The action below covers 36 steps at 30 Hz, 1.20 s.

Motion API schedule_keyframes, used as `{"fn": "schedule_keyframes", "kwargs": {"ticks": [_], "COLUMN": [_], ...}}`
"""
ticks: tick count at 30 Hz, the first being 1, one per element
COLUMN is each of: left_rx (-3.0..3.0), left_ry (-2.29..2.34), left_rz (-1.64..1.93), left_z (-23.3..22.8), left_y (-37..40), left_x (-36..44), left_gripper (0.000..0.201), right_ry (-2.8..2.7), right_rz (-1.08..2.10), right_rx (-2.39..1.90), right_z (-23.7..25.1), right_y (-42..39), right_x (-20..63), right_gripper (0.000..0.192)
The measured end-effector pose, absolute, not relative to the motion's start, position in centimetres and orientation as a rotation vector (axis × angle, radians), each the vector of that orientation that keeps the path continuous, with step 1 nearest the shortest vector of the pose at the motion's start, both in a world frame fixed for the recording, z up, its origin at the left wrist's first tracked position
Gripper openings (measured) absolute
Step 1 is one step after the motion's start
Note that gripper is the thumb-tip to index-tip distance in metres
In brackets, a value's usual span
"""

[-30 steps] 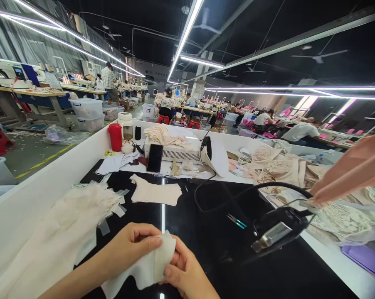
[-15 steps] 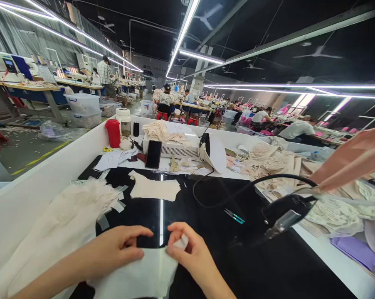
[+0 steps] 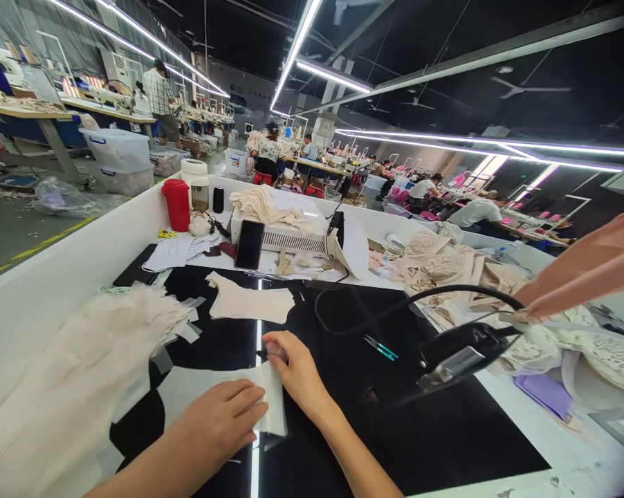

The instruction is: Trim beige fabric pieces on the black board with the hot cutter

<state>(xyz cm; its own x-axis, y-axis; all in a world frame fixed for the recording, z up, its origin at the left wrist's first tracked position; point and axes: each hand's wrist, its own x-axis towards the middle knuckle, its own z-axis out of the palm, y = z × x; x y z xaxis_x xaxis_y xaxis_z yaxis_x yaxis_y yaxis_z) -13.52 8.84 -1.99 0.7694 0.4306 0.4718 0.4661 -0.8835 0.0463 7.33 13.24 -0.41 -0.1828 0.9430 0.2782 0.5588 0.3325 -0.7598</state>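
From the head view, the flat cream cloth piece point(image 3: 218, 398) lies on the shiny black surface point(image 3: 395, 422), near the front edge; it could slide or wrinkle if a hand pushes sideways; the left hand point(image 3: 216, 422) lies open and flat on it; the right hand point(image 3: 291, 366) bends down, fingertips pinching its top corner.

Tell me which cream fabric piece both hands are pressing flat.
The nearest piece, under the left hand and right hand; the other cut piece lies untouched farther back.
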Motion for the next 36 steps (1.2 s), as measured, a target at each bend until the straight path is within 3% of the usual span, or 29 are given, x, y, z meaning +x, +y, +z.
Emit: {"fn": "schedule_keyframes", "kwargs": {"ticks": [3,7,18,26,30,36], "left_rx": [-2.926,-2.933,-2.966,-2.990,-3.003,-3.032], "left_ry": [-0.698,-0.674,-0.681,-0.668,-0.692,-0.722], "left_rz": [-0.629,-0.634,-0.643,-0.689,-0.685,-0.695], "left_z": [-1.5,-0.9,-1.0,-0.6,-1.0,-1.2], "left_y": [8.7,8.8,8.8,8.8,8.8,8.8], "left_x": [-13.9,-14.3,-14.2,-14.3,-14.6,-14.8], "left_gripper": [0.027,0.024,0.025,0.027,0.029,0.030], "right_ry": [-1.825,-1.855,-2.161,-2.271,-2.288,-1.686], "right_rz": [0.466,0.303,0.352,0.143,0.152,-0.269], "right_rx": [-1.423,-1.461,-1.246,-1.169,-1.137,-1.240], "right_z": [0.0,0.6,1.3,-1.0,0.1,3.7], "right_y": [13.5,12.2,4.3,1.6,1.1,-0.9], "right_x": [8.4,8.7,7.9,8.0,8.8,14.2], "right_gripper": [0.040,0.037,0.032,0.030,0.032,0.044]}}
